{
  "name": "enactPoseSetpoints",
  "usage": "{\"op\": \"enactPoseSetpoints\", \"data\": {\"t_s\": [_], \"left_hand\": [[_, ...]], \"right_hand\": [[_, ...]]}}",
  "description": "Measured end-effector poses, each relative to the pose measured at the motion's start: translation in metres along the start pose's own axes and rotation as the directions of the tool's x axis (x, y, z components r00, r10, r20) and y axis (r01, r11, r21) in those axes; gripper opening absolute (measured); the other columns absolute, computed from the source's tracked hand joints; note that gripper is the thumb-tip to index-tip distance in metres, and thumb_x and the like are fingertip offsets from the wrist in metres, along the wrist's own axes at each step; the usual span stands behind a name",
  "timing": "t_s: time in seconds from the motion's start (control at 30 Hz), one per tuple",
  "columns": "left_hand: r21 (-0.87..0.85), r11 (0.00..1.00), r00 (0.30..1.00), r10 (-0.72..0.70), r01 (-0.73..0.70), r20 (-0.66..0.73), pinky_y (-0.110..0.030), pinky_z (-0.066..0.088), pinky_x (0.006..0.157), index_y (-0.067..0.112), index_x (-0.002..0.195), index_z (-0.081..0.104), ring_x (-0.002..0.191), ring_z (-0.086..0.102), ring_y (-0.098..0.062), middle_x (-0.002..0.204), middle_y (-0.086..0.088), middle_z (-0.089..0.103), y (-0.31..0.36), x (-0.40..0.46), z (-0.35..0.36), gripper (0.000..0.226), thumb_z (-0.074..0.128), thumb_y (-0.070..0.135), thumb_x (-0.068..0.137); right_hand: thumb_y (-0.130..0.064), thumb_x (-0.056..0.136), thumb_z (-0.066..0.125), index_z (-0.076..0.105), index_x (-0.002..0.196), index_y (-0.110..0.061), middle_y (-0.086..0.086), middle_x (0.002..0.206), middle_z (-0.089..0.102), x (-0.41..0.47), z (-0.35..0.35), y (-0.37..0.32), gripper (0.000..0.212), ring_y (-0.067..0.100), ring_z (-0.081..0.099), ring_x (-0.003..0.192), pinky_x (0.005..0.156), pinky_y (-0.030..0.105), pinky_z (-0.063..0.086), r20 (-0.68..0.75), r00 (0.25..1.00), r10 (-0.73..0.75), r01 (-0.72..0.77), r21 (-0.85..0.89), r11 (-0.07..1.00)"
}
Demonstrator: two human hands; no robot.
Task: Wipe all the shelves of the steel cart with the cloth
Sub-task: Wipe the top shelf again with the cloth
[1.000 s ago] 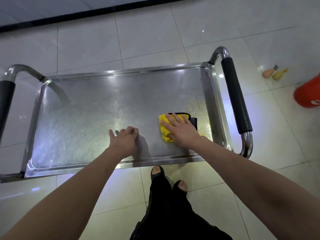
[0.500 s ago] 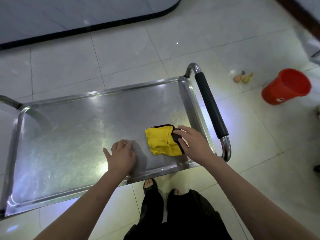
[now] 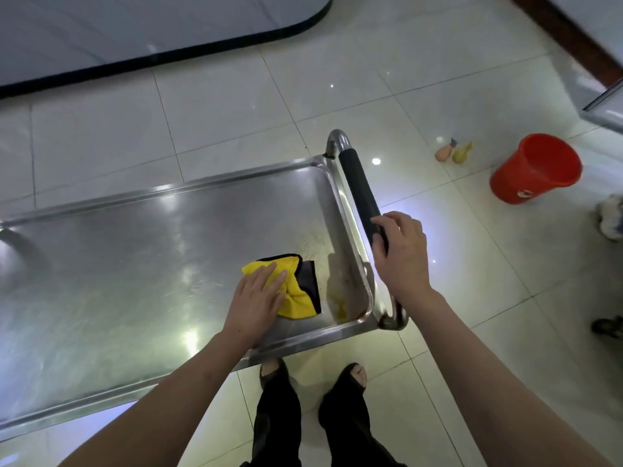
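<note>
Pale floor tiles surround the steel cart (image 3: 161,237), whose top shelf is seen from above. The yellow cloth (image 3: 293,294) is pressed flat under the spread left hand (image 3: 258,298). Unwiped staining lies just beyond the cloth, toward the right hand (image 3: 399,254), which is wrapped around the black handle (image 3: 357,187).

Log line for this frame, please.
left hand flat on cloth | right hand gripping handle | top shelf, stain by right rim
</note>
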State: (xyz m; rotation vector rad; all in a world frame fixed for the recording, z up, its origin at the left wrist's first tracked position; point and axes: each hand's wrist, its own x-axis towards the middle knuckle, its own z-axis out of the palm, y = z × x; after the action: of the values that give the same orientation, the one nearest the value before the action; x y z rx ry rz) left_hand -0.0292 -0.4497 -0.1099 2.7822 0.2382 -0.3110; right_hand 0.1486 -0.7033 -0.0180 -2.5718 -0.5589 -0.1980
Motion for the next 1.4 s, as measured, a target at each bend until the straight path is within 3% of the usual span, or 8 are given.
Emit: {"op": "enactPoseSetpoints", "data": {"t_s": [0.13,0.3,0.43,0.77,1.03,1.4], "left_hand": [[0.057,0.998,0.999,-0.024,0.022,0.047,-0.058,0.01,0.122,0.041,0.159,0.023,0.157,0.01,-0.022,0.169,0.007,0.017,0.011,0.011,0.016,0.059,0.009,0.058,0.104],[0.131,0.99,0.998,-0.037,0.043,-0.049,-0.061,0.016,0.119,0.038,0.157,0.031,0.149,0.03,-0.025,0.159,0.005,0.039,0.019,0.019,0.018,0.055,0.024,0.055,0.105],[0.157,0.988,0.995,0.0,0.015,-0.097,-0.062,0.015,0.119,0.033,0.157,0.034,0.145,0.037,-0.024,0.153,0.003,0.046,0.013,0.023,0.021,0.059,0.028,0.056,0.103],[0.161,0.984,0.989,-0.058,0.08,-0.138,-0.063,0.013,0.12,0.027,0.157,0.032,0.145,0.033,-0.025,0.154,0.005,0.043,0.021,0.035,0.034,0.058,0.028,0.052,0.105],[0.057,0.977,0.969,-0.196,0.206,-0.151,-0.062,0.005,0.121,0.031,0.158,0.024,0.149,0.025,-0.022,0.159,0.008,0.036,0.033,0.118,0.02,0.055,0.023,0.051,0.107],[0.086,0.984,0.986,-0.15,0.155,-0.069,-0.063,-0.001,0.121,0.031,0.159,0.022,0.149,0.023,-0.024,0.16,0.004,0.034,0.06,0.1,0.025,0.06,0.008,0.055,0.105]], "right_hand": [[-0.021,0.095,0.065,0.066,0.126,-0.017,0.005,0.125,0.06,0.002,0.008,0.008,0.031,0.027,0.053,0.11,0.091,0.046,0.049,0.046,0.999,0.017,-0.016,-0.009,1.0],[-0.019,0.091,0.064,0.059,0.134,-0.016,0.003,0.125,0.056,0.008,0.008,0.001,0.043,0.021,0.054,0.108,0.091,0.039,0.053,0.091,0.993,0.073,-0.083,0.107,0.991],[-0.022,0.09,0.065,0.053,0.14,-0.016,0.001,0.129,0.051,0.018,0.01,0.0,0.052,0.018,0.052,0.112,0.091,0.032,0.053,0.144,0.981,0.127,-0.146,0.129,0.981],[-0.016,0.093,0.07,0.058,0.139,-0.01,0.009,0.128,0.055,0.014,0.021,0.009,0.048,0.024,0.054,0.113,0.092,0.033,0.052,0.057,0.995,0.086,-0.096,0.213,0.972],[-0.013,0.088,0.072,0.062,0.134,-0.009,0.006,0.123,0.058,0.015,0.025,0.014,0.048,0.02,0.056,0.105,0.087,0.028,0.051,0.011,0.999,0.045,-0.046,0.22,0.974],[-0.013,0.088,0.071,0.061,0.134,-0.009,0.006,0.123,0.057,0.019,0.025,0.011,0.047,0.021,0.056,0.105,0.085,0.031,0.052,0.015,0.998,0.063,-0.064,0.206,0.977]]}}
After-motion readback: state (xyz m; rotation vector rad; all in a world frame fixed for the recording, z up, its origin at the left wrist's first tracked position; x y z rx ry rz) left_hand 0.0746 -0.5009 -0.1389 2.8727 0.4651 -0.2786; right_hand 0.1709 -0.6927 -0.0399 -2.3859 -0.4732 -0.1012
